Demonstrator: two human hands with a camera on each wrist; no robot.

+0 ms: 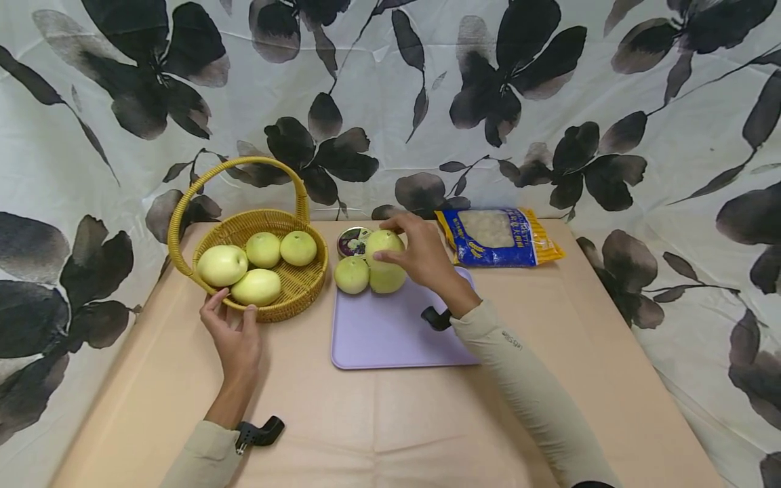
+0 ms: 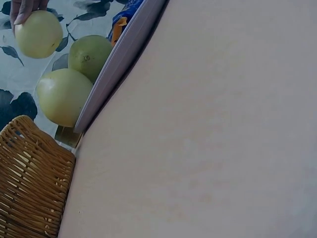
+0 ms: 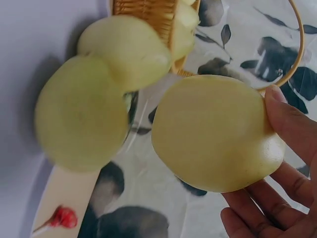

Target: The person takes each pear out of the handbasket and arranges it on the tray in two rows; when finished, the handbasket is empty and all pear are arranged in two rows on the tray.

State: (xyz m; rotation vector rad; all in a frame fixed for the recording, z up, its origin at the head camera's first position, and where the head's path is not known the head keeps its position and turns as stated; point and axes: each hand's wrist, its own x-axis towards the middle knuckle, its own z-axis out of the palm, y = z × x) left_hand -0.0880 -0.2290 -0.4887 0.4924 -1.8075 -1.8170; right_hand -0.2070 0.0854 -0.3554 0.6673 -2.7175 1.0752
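Observation:
My right hand [image 1: 421, 251] holds a pale yellow-green pear [image 3: 213, 134] between thumb and fingers, above the back left part of a lilac tray [image 1: 396, 339]. Beneath and beside it, two more pears [image 1: 352, 275] [image 1: 387, 278] sit close together on the tray. To the left stands a yellow wicker basket [image 1: 305, 288] with a tall hoop handle and several pears [image 1: 222, 265] inside. My left hand [image 1: 234, 342] grips the basket's near left edge, fingertips at the rim and thumb against the wall. The left wrist view does not show the left hand.
Behind the pears is a round tin [image 1: 350, 240] with a dark patterned top, partly hidden. A blue and yellow packet [image 1: 497, 237] with a clear window lies at the back right of the table [image 1: 293, 407]. Floral cloth [image 1: 396, 88] hangs behind.

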